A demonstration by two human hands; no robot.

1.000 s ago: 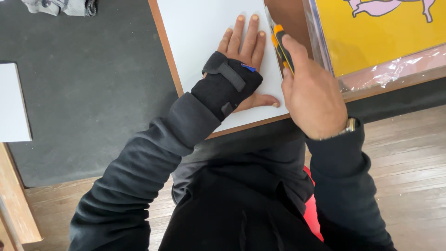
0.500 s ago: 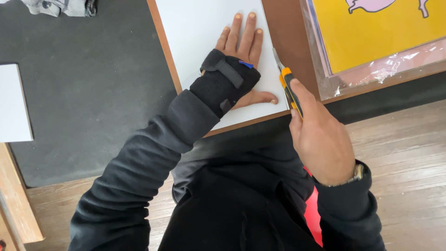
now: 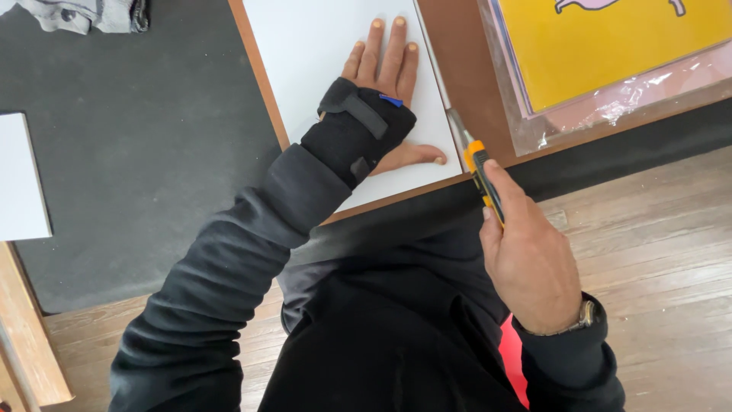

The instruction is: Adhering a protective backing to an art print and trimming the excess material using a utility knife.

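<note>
A: Left hand (image 3: 381, 91)?

B: Flat on the white board (image 3: 320, 53), fingers spread forward, thumb out sideways near the front edge. Holding nothing; it reads as pinning the sheet. A black wrist brace (image 3: 357, 130) wraps the wrist.

A: Right hand (image 3: 530, 255)?

B: Fingers closed round a yellow utility knife (image 3: 479, 172), forefinger along its back. The blade tip sits at the board's right edge, just beyond the left thumb, at the front lip of the brown bench (image 3: 465, 53). A wrapped yellow picture (image 3: 602, 46) lies beyond.
</note>
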